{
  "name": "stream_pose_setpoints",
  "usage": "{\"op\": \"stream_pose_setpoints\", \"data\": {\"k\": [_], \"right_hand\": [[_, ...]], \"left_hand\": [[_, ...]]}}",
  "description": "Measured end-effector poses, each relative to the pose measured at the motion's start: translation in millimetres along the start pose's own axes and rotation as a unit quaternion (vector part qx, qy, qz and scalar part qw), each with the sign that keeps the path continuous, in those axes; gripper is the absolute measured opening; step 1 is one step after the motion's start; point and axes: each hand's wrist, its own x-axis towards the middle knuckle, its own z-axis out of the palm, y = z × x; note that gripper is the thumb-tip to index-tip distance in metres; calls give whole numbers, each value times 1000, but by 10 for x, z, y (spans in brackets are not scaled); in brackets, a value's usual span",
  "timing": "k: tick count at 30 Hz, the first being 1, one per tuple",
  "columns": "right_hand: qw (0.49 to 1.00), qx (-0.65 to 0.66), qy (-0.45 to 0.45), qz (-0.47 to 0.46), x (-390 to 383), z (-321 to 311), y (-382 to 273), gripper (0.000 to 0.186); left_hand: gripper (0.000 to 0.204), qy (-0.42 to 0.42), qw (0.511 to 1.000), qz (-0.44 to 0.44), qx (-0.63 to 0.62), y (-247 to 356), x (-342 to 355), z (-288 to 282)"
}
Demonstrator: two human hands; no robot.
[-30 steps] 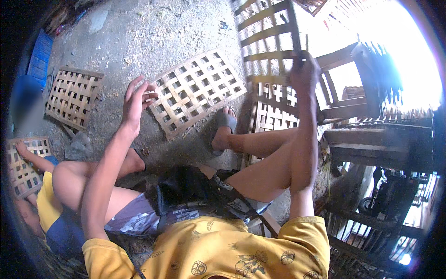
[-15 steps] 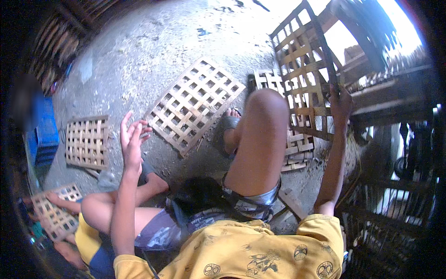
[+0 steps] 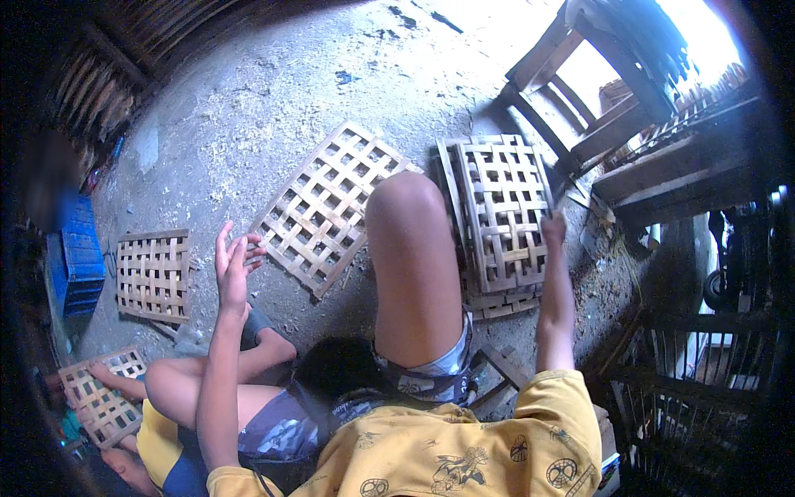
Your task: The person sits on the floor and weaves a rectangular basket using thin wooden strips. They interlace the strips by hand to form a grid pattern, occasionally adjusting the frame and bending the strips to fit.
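Note:
My left hand [image 3: 238, 265] is raised over the floor, fingers apart and slightly curled, holding nothing. It is nearest a woven wooden lattice panel [image 3: 315, 211] lying flat beyond it. My right hand [image 3: 553, 228] is closed on the right edge of a lattice panel [image 3: 505, 207], which rests on a stack of similar panels beside my raised right knee [image 3: 410, 224]. The lower edges of other panels show under it, partly hidden by the knee. Another lattice panel [image 3: 151, 273] lies on the floor to the left of my left hand.
At lower left, another person's hand [image 3: 103, 373] touches a lattice panel [image 3: 116, 414]. Blue plastic crates [image 3: 79, 257] stand at the left. A wooden frame structure [image 3: 604, 132] is at upper right, dark slatted bars [image 3: 687, 364] at lower right. Wood pieces [image 3: 505, 369] lie near my hip.
My right hand has lowered the panel from upright onto the stack. My right knee has come up into view beside it. The view has shifted; my left hand stays raised and empty.

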Motion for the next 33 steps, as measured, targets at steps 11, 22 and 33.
{"op": "stream_pose_setpoints", "data": {"k": [11,22,33], "right_hand": [[930,104,-79,-345,-2481,983,-2798,40],[822,65,-140,-549,-2589,487,-4173,34],[754,56,-168,-632,-2374,295,-4564,28]], "left_hand": [[59,-14,999,23,-24,90,16,8],[60,31,999,40,-6,52,-85,-163],[59,76,993,87,3,133,-26,-208]]}}
